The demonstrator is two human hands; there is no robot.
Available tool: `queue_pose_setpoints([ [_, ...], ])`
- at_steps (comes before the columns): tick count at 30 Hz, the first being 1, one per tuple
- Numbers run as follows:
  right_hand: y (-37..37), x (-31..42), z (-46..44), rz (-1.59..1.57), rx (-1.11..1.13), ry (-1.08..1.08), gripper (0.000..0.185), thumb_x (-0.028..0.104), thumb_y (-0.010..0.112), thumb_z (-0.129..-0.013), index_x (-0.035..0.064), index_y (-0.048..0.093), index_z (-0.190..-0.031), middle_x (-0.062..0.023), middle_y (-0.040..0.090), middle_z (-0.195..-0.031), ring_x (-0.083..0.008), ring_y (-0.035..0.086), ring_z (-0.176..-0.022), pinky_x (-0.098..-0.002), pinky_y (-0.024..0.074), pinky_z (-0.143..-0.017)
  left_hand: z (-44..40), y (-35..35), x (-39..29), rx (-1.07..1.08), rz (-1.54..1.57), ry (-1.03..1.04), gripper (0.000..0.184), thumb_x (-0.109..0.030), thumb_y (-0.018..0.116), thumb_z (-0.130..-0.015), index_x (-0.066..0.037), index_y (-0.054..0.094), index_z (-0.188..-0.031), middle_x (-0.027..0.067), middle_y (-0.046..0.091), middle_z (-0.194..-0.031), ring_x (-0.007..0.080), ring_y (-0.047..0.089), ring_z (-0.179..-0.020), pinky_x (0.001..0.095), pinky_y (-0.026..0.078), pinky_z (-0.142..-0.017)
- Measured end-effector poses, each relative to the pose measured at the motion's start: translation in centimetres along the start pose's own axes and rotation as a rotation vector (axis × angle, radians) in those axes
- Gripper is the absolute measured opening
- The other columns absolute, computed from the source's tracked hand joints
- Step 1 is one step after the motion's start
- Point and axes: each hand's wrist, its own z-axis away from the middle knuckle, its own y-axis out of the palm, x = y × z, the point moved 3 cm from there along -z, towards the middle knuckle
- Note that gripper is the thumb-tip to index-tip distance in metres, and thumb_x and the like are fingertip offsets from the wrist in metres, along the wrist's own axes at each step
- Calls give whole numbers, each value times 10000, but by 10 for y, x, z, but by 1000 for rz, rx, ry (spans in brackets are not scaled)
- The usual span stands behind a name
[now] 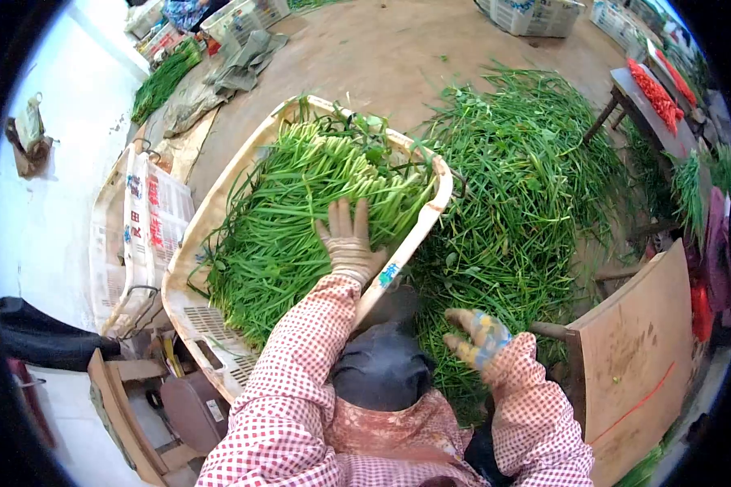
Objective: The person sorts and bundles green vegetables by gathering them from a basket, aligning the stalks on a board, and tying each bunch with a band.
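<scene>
A large white plastic crate (188,243) in front of me is filled with long green leafy stalks (292,235), like garlic chives, their pale cut ends gathered toward the far right. My left hand (351,239), in a cream glove, lies on these stalks with fingers spread, its wrist near the crate's right rim. My right hand (477,337), in a patterned glove with tan fingertips, hangs above the edge of a loose green heap (520,187) on the floor. Its fingers are apart and nothing shows between them. Checked sleeves cover both arms.
White crates (142,227) lean by the left wall. A wooden stool (150,422) is at lower left, a board-topped table (638,349) at right. Farther right, a bench (646,101) carries red ties (656,96). Grey sacking (248,63) and another green bundle (166,77) lie at upper left.
</scene>
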Motion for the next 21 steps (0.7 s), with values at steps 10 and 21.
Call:
queue_pose_setpoints([
  [10, -2, -2, -86, -1064, -260, 103, 644, 159, 673, -868, 17, 342, -1402, -155, 517, -1268, -252, 554, -1147, -383, 459, -1003, -24, 18, 57, -43, 340, -143, 1249, -377, 876, -463, -85, 177, -1455, 150, 263, -1478, 319, 183, -1416, 574, 111, -1136],
  [21, -7, 33, -254, -477, -555, 365, 552, 423, 649, -853, 36, 585, -1241, -185, 572, -1228, -308, 529, -1144, -410, 416, -958, -19, 1, 47, -7, 317, -126, 1301, -400, 898, -407, -74, 191, -1449, 167, 271, -1474, 353, 187, -1412, 612, 118, -1117],
])
